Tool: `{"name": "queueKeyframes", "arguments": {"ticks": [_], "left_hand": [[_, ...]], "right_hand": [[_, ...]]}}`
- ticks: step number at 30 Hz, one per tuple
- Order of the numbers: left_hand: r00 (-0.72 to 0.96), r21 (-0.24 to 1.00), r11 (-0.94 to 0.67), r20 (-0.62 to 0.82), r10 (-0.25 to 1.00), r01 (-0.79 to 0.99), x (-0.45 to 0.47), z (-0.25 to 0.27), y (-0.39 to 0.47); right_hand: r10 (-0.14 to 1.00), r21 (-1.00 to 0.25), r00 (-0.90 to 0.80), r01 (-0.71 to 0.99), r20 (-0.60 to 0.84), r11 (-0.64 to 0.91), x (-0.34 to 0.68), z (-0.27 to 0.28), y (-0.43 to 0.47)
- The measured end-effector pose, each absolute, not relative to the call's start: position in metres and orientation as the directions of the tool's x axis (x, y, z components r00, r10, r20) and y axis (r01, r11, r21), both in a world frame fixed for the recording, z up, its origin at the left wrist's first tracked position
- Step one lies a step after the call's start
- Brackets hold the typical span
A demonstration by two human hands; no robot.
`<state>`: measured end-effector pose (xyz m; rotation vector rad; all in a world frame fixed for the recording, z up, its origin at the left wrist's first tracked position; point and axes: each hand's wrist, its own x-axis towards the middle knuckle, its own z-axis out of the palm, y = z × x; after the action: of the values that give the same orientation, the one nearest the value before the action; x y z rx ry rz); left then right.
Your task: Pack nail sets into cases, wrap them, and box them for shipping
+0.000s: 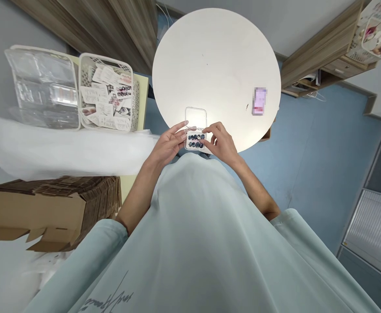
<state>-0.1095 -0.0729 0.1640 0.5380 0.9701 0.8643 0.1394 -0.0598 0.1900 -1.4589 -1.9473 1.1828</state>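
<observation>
While the left hand point(167, 147) holds the clear case point(195, 149) at its left side, the right hand point(223, 143) is positioned at the opposite side. The case lies between the two hands, in front of the wearer's shirt point(197, 208), and overlaps the near edge of the round white table point(216, 56) in this view; whether its base rests on the tabletop cannot be determined. The transparent lid point(196, 115) is open and extends away from the wearer. Two rows of small, dark, glossy pieces point(193, 137) are arranged inside the base.

Left hand: fingers extended along the case, fingertips at the hinge side and left wall. Right hand: thumb and index finger slightly apart — index finger near the hinge corner, thumb over the right end of the lower row. Whether the right hand grips a piece cannot be determined.

On the right part of the table lies a pixelated, phone-shaped item point(260, 101), with a small reddish-brown fragment point(247, 107) just beside it. To the left, two white baskets stand side by side: the outer basket point(77, 98) contains clear packs point(47, 67); the inner basket point(136, 106) contains printed cards point(104, 106). Nearer the wearer are white sheeting point(73, 152) and, beyond its lower edge — folded cardboard point(34, 208).
</observation>
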Motion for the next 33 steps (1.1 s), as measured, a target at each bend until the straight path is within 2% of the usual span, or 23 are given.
{"name": "queueKeyframes", "arguments": {"ticks": [9,13,16,20,26,33], "left_hand": [[0.296,0.721,0.566,-0.483,0.824,-0.399,-0.11,0.163,-0.081],[0.293,0.719,0.552,-0.468,0.833,-0.422,-0.112,0.162,-0.083],[0.299,0.711,0.557,-0.47,0.83,-0.43,-0.114,0.162,-0.086],[0.317,0.695,0.578,-0.484,0.816,-0.428,-0.116,0.161,-0.091],[0.327,0.683,0.591,-0.492,0.807,-0.429,-0.119,0.16,-0.096],[0.34,0.678,0.595,-0.488,0.804,-0.432,-0.122,0.159,-0.098]], "right_hand": [[0.928,-0.818,-0.344,0.569,-0.143,0.085,0.14,0.187,-0.068],[0.981,-0.865,-0.156,0.501,-0.116,-0.023,0.142,0.178,-0.058],[0.98,-0.901,-0.063,0.409,-0.187,-0.146,0.142,0.169,-0.044],[0.952,-0.923,-0.118,0.304,-0.281,-0.235,0.14,0.16,-0.03],[0.937,-0.924,-0.162,0.282,-0.31,-0.257,0.135,0.157,-0.022],[0.951,-0.933,-0.166,0.297,-0.262,-0.205,0.131,0.165,-0.019]]}}
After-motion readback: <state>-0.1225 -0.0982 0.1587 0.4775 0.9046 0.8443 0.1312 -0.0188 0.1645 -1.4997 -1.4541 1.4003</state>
